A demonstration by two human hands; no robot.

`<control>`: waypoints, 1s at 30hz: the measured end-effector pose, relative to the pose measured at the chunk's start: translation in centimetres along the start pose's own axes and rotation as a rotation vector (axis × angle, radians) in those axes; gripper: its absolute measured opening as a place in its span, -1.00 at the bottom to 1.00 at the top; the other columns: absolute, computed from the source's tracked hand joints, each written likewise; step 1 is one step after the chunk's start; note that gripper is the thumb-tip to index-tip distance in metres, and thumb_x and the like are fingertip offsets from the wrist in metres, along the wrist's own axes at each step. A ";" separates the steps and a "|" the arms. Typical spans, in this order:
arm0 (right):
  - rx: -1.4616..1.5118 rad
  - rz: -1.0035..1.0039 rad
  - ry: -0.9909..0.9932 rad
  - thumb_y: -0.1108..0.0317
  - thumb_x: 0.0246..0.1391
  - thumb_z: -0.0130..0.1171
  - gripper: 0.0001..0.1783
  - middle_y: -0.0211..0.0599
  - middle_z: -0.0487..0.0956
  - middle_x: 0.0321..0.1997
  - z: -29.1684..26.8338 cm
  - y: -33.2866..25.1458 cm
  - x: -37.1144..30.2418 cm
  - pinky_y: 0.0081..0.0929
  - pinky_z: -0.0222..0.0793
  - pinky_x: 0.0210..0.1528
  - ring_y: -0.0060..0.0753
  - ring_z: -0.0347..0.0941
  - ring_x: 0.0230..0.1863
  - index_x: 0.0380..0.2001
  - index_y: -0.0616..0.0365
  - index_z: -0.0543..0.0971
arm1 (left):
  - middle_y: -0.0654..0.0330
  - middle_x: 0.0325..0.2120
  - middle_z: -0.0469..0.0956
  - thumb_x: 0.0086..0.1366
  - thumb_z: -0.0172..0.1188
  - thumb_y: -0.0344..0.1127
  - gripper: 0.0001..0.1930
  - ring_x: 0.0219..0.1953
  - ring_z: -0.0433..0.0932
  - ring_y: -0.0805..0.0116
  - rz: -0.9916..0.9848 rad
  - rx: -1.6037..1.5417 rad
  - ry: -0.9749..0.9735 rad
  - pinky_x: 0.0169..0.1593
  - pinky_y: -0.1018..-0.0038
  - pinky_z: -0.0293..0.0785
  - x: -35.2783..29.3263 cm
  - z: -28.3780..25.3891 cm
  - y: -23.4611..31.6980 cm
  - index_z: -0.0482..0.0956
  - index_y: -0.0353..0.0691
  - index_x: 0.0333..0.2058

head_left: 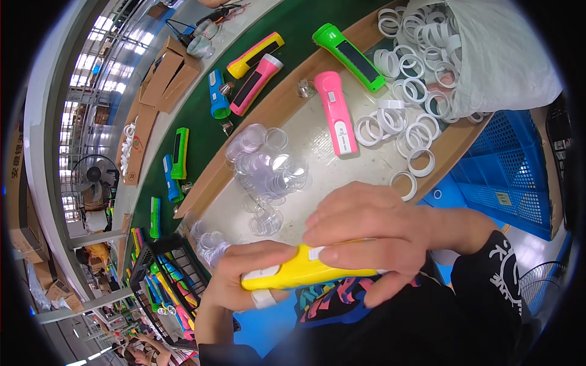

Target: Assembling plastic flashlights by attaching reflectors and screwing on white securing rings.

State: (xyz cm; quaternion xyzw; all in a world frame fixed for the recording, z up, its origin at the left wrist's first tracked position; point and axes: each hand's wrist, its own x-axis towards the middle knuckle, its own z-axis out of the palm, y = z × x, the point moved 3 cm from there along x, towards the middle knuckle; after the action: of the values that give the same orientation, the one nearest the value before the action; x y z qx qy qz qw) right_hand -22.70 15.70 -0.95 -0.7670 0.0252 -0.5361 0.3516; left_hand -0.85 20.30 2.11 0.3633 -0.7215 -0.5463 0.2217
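Note:
A yellow flashlight (293,273) lies crosswise in front of my body, gripped at both ends. My left hand (229,277) is closed round its narrower tail end, with a white wrap on one finger. Across the other end lies my right hand (372,229), its fingers and thumb bent around the body; the head end is mostly hidden beneath it. Just beyond my hands are loose clear plastic discs (268,171) in piles and a pink flashlight (336,113). White plastic rings (420,161) lie scattered to the right of the pink flashlight.
A white sack (506,67) spills more rings at the far right, above a blue crate (506,174). Past the cardboard edge (244,125), a green belt (201,134) carries several flashlights. A black basket (174,268) of flashlights stands at left. A green flashlight (351,58) straddles the edge.

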 end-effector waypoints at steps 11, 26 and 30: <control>0.227 0.560 0.129 0.00 0.20 -0.16 -0.45 -0.13 0.40 0.05 -0.4 5.4 -2.8 -0.41 0.29 0.06 -0.36 0.32 0.10 0.07 0.19 0.36 | -0.05 -0.09 0.48 -0.13 0.32 -0.46 -0.39 -0.08 0.51 0.02 -0.084 0.356 0.238 -0.05 0.31 0.47 1.3 0.9 -2.2 0.47 -0.16 0.02; 0.551 1.227 0.646 0.07 0.23 -0.23 -0.53 -0.21 0.54 -0.43 -0.3 9.8 -6.0 -0.45 0.35 -0.16 -0.40 0.47 -0.35 -0.46 0.21 0.51 | 0.05 -0.11 0.46 -0.30 0.29 -0.52 -0.27 -0.30 0.52 0.13 0.078 1.033 0.277 -0.25 0.36 0.50 4.2 4.1 -2.8 0.47 -0.04 0.02; 0.561 1.334 0.516 0.08 0.24 -0.21 -0.57 -0.17 0.55 -0.35 -0.3 10.1 -5.2 -0.47 0.36 -0.14 -0.39 0.48 -0.28 -0.35 0.21 0.52 | 0.07 -0.11 0.47 -0.24 0.28 -0.50 -0.32 -0.28 0.52 0.13 0.116 1.024 0.383 -0.25 0.37 0.49 3.4 3.8 -5.4 0.46 -0.05 0.02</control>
State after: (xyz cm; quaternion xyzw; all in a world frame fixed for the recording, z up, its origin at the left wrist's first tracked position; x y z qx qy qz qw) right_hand -21.77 10.12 -10.84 -0.3222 0.4268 -0.3588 0.7650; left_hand -4.18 19.30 -4.47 0.4771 -0.8608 -0.0362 0.1736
